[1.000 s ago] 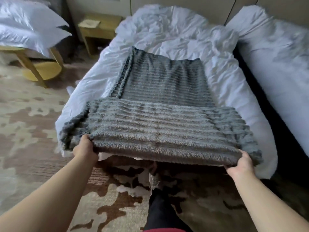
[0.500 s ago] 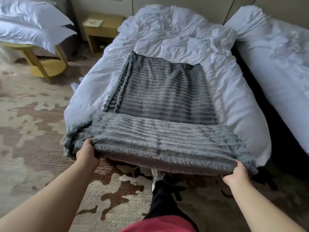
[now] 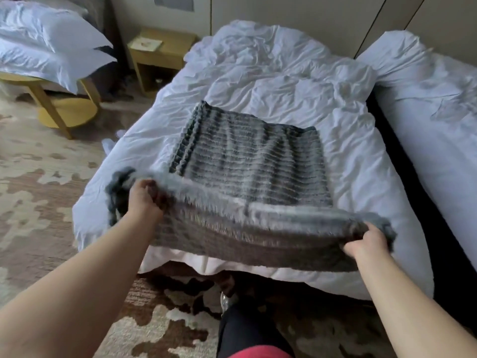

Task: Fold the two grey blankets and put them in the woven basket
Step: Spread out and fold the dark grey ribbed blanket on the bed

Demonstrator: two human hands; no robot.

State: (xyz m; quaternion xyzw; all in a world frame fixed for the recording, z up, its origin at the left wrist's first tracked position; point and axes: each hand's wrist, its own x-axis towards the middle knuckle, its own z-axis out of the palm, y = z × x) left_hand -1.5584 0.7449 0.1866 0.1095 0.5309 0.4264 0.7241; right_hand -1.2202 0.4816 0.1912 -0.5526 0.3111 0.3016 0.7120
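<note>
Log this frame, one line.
phase: fold | left hand: grips grey blanket near edge | right hand: grips near edge | far part: on bed | basket: unseen

1. Bedroom: bed [image 3: 284, 81] w/ rumpled white duvet at centre; 2nd bed [image 3: 426, 104] at right, dark gap btwn.
2. Left: wooden nightstand [image 3: 161, 56] by wall; round yellow table [image 3: 67, 113] stacked w/ white pillows [image 3: 51, 47].
3. Brown-and-cream patterned carpet [image 3: 38, 202]; beige panelled wall [image 3: 284, 11] behind.

The left hand [image 3: 143, 200] and right hand [image 3: 366, 244] are bare. The left forearm [image 3: 85, 288] and right forearm [image 3: 402, 303] are uncovered to the picture's edge. One leg wears black trousers [image 3: 247, 329]. A red garment [image 3: 260, 353] shows lowest, and beyond the trousers a pale, blurred shoe tip [image 3: 225, 301].
</note>
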